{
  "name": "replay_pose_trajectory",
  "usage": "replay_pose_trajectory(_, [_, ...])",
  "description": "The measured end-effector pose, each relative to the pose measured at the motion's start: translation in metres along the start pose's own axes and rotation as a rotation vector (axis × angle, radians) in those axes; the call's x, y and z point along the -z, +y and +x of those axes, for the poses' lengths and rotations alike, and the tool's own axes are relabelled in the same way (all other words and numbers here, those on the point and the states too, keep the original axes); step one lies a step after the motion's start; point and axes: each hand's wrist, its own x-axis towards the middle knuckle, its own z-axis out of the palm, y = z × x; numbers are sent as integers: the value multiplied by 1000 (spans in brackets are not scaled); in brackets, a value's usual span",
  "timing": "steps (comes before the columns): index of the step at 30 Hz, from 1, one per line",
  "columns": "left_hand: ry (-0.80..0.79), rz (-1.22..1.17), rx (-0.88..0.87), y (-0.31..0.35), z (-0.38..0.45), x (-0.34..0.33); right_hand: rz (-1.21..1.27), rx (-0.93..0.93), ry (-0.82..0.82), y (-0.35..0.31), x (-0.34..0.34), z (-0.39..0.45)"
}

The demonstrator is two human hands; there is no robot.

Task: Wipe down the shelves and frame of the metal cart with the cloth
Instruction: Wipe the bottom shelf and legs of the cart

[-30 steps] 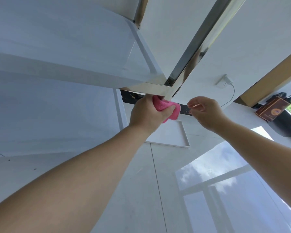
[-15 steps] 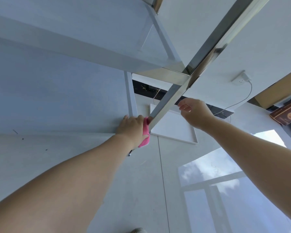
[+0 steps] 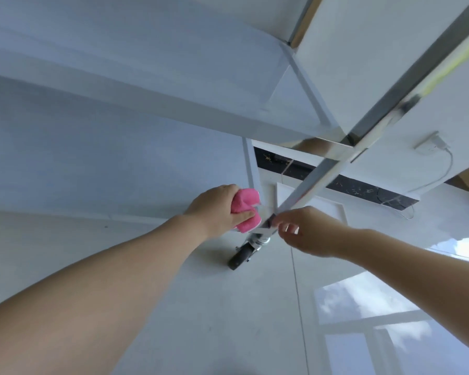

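We seem to be indoors in a plain room, perhaps a home: glossy pale floor tiles (image 3: 255, 320) mirror a window, and a wall socket (image 3: 428, 143) holds a plugged-in white cable (image 3: 444, 171).

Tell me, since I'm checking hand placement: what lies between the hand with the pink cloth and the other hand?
In the head view, the cart's metal leg runs down between the left hand, gripping the pink cloth, and the right hand, just above the caster wheel.
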Motion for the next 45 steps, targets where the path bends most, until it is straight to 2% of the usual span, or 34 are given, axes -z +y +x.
replay_pose_trajectory(6, [89, -15, 129, -40, -44, 77, 97, 126, 122, -96, 2, 49])
replay_pose_trajectory(13, [266, -120, 276, -87, -112, 173, 264, 318, 94, -228, -6, 113])
replay_pose_trajectory(20, [352, 137, 397, -141, -195, 270, 318, 443, 188, -350, -13, 147])
replay_pose_trajectory(24, [348, 191, 427, -167, -244, 317, 382, 469, 262, -404, -13, 158])
replay_pose_trajectory(27, [405, 173, 452, -182, -272, 351, 419, 451, 295, -434, -9, 169])
replay_pose_trajectory(32, [613, 371, 488, -200, -297, 398, 517, 386, 289, -477, 1, 187])
replay_pose_trajectory(37, [1108, 463, 649, -201, -284, 430, 857, 363, 288, -524, 12, 197])
replay_pose_trajectory(39, [1251, 327, 621, -200, -268, 436, 985, 340, 302, -538, 20, 203])
replay_pose_trajectory(41, [1354, 51, 499, -200, -249, 439, 1141, 306, 277, -547, 25, 209])
replay_pose_trajectory(43, [1362, -155, 347, -199, -233, 436, 1304, 277, 245, -550, 28, 215])
replay_pose_trajectory(45, [1272, -252, 198, -199, -221, 429, 1428, 294, 234, -548, 29, 219])
